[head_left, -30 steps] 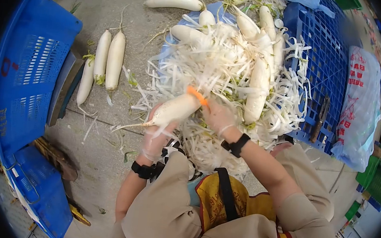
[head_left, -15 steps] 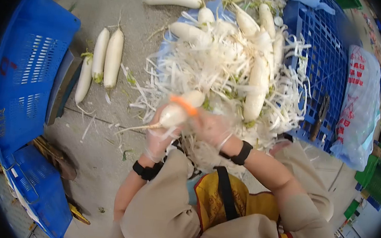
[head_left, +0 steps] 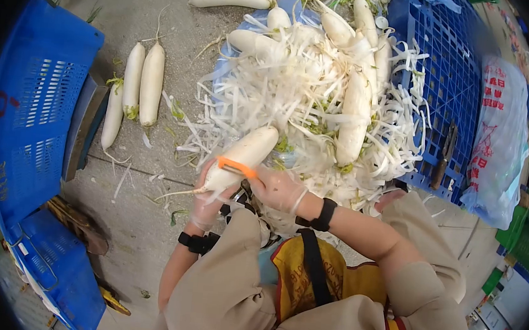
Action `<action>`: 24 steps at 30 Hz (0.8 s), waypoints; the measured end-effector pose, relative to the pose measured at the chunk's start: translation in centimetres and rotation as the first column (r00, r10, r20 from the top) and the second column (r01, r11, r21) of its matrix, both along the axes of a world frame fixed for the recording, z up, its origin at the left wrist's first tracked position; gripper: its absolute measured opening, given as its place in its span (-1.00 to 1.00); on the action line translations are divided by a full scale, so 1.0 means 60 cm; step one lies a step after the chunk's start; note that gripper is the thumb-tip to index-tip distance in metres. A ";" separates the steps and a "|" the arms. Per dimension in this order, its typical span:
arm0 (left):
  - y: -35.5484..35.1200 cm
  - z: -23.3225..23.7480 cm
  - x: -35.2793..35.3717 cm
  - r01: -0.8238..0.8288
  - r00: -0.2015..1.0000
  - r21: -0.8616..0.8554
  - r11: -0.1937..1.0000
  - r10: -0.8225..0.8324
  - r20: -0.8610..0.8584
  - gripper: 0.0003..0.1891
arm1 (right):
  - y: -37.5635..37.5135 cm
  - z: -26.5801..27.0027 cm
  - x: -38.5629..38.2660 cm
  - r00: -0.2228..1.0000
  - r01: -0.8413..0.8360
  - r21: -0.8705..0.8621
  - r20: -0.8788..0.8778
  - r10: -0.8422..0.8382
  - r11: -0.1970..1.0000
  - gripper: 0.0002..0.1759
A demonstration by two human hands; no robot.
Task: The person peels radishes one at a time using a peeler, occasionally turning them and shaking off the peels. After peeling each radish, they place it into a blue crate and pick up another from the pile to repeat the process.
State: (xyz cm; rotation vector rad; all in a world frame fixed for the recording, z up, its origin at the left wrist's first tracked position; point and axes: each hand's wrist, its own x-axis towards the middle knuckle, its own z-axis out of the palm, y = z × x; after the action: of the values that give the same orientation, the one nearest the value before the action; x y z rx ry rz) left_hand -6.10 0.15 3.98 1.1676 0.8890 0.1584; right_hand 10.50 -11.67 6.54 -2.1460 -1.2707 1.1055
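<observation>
A white radish (head_left: 255, 146) rests in my left hand (head_left: 206, 205), which wears a clear plastic glove and grips it from below near the root end. The radish tilts up and away to the right, its thin root pointing left. My right hand (head_left: 275, 189), gloved too, is closed around an orange peeler (head_left: 236, 166) whose head lies across the lower part of the radish. Just beyond, a heap of white peel strips (head_left: 284, 88) covers the floor, with several whole radishes (head_left: 354, 113) lying on and around it.
On the left, three radishes (head_left: 151, 85) lie side by side on the concrete floor beside a blue crate (head_left: 45, 83). At right stand a blue plastic grid pallet (head_left: 439, 73) with a knife (head_left: 445, 157) on it and a plastic bag with red print (head_left: 498, 141).
The peeler has moved down and left along the radish toward its root end. My right hand has shifted slightly down and left with it. The left hand still holds the radish.
</observation>
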 end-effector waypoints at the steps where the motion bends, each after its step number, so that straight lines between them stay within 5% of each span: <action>1: 0.002 0.007 0.000 0.030 0.999 -0.005 1.000 -0.030 0.012 -0.33 | 0.000 -0.035 0.008 0.998 -0.014 0.100 0.055 0.009 0.995 -0.65; 2: 0.001 0.006 -0.002 0.033 0.999 -0.005 0.999 -0.033 0.011 -0.33 | -0.003 -0.069 0.033 0.999 -0.012 0.101 0.054 0.006 0.995 -0.65; 4: -0.002 -0.003 -0.005 0.087 0.994 0.276 0.957 -0.100 0.035 -0.30 | 0.010 -0.087 0.098 0.972 0.211 -0.315 0.164 -0.167 0.925 -0.67; 8: 0.007 -0.029 -0.013 0.068 0.996 0.188 0.980 -0.078 0.045 -0.27 | 0.009 -0.074 0.088 0.944 0.319 -0.275 0.180 -0.278 0.907 -0.65; 10: 0.001 -0.036 -0.023 0.054 0.998 0.151 0.987 -0.059 0.030 -0.25 | 0.001 -0.030 0.018 1.000 0.000 0.041 0.004 0.000 0.999 -0.59; 13: -0.005 -0.043 -0.033 0.058 0.998 0.100 0.993 -0.061 0.026 -0.24 | 0.010 -0.050 0.024 0.997 0.050 -0.076 -0.053 -0.054 0.996 -0.54; 15: -0.005 -0.046 -0.031 0.047 0.998 0.126 0.991 -0.052 0.031 -0.24 | 0.029 -0.014 0.094 0.966 0.219 -0.487 -0.014 -0.258 0.846 -0.57; 17: -0.005 -0.050 -0.044 0.047 0.998 0.147 0.988 -0.051 0.023 -0.24 | 0.008 -0.091 0.099 0.960 0.272 -0.461 0.069 -0.271 0.845 -0.57; 20: 0.008 -0.059 -0.042 -0.030 1.000 -0.012 0.999 0.030 -0.004 -0.25 | 0.014 -0.070 0.076 0.904 0.424 -0.412 0.136 -0.406 0.807 -0.57; 24: -0.002 -0.036 -0.045 -0.041 0.999 -0.182 0.982 0.046 0.027 -0.36 | -0.026 -0.182 0.043 0.873 0.436 -0.298 -0.087 -0.479 0.849 -0.53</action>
State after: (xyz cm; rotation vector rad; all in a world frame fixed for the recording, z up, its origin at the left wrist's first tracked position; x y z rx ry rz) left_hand -8.77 0.02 1.83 0.9740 0.8832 0.1273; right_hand 13.08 -13.23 -4.37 -2.3276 -0.5047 1.2541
